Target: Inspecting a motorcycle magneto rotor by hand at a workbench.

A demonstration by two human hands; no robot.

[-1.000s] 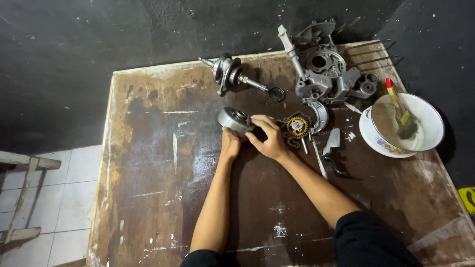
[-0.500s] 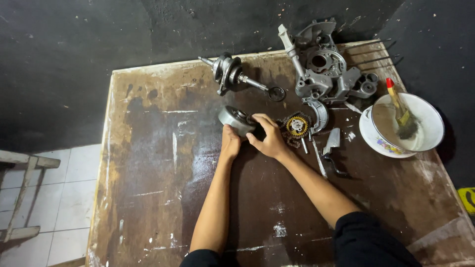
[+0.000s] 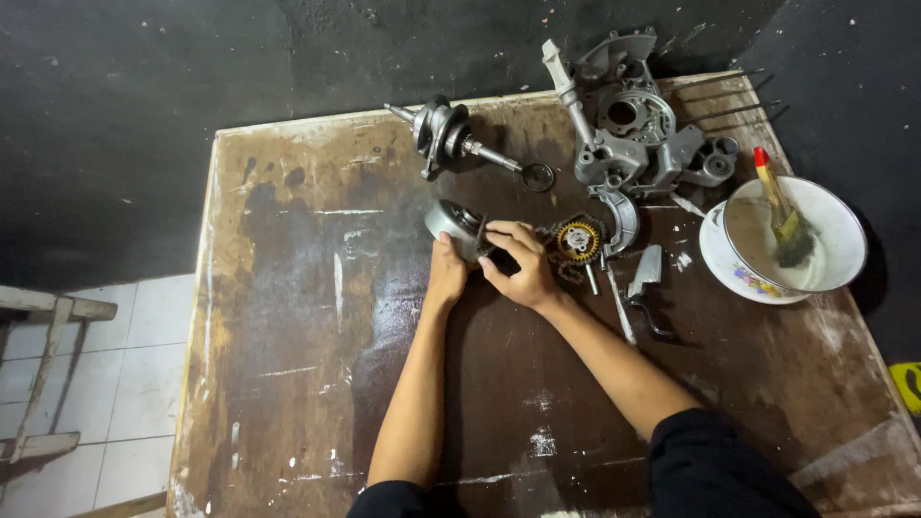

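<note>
While the left hand (image 3: 447, 273) steadies the round grey metal part (image 3: 451, 220) from below, the right hand (image 3: 518, 266) grips its right side; both hands clamp it together mid-table (image 3: 288, 336), just left of a yellow gear (image 3: 578, 241).

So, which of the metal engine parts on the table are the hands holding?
The round grey drum-shaped part near the table's middle, gripped by the left hand and right hand. The crankshaft and the crankcase lie untouched farther back.
</note>
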